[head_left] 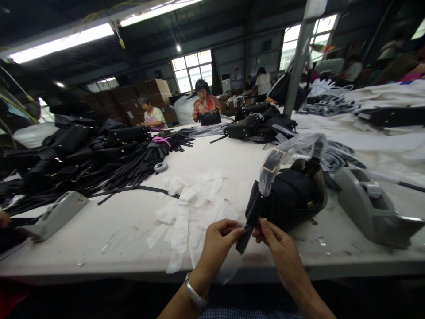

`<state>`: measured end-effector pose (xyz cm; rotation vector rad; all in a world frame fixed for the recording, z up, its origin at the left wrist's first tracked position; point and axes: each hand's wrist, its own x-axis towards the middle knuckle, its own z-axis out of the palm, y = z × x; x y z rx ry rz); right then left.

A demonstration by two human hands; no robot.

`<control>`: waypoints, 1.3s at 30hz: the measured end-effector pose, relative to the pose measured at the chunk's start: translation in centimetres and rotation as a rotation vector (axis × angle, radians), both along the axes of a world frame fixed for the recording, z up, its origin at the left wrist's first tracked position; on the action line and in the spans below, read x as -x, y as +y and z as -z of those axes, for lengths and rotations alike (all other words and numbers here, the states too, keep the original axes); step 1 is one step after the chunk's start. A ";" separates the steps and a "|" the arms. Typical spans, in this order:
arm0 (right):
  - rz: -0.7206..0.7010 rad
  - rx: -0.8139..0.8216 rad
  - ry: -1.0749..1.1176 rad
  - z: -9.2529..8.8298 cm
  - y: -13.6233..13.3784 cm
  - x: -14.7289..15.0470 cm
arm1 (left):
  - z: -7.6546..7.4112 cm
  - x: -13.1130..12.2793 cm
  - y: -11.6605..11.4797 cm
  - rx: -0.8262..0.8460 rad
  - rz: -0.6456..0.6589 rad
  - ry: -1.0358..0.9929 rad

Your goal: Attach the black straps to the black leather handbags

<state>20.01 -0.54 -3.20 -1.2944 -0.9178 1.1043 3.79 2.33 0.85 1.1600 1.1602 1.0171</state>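
Observation:
A black handbag [292, 195] lies at the table's front right, its strap partly wrapped in clear plastic [266, 177] around a gold buckle [273, 160]. Between my hands, the black strap end [245, 240] points down toward the table edge. My left hand [223, 239] pinches it from the left, thumb and fingers together, with a silver bangle on the wrist. My right hand [274, 239] is closed at the strap's right side, its fingertips partly hidden. Thin translucent wrap [229, 268] hangs below my left hand. White tissue strips [189, 208] are spread to the left.
Grey tape dispensers stand at right [375, 208] and left [61, 215]. Black bags and straps [76, 150] are heaped at left, more bags [252, 126] farther back. A metal post [300, 62] rises behind. People sit across the table; another person's hand [4, 219] shows at far left.

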 end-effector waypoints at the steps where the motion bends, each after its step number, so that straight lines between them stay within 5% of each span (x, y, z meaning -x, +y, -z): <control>1: 0.010 0.008 -0.008 0.0 0.1 -0.3 | -0.2 -0.6 0.5 -0.006 0.012 -0.012; 9: 0.042 0.026 -0.114 -1.3 0.7 -0.7 | -1.0 -4.7 5.1 -0.117 0.070 -0.091; 18: 0.139 0.077 -0.099 -4.0 2.3 -1.1 | -2.2 -5.7 6.4 -0.187 0.101 -0.086; 32: 0.244 0.049 -0.074 -4.0 2.5 0.2 | 0.8 -4.3 2.9 -0.182 0.046 -0.044; 39: 0.253 0.034 -0.043 -4.5 3.2 -0.1 | 1.2 -4.5 2.4 -0.472 -0.152 0.113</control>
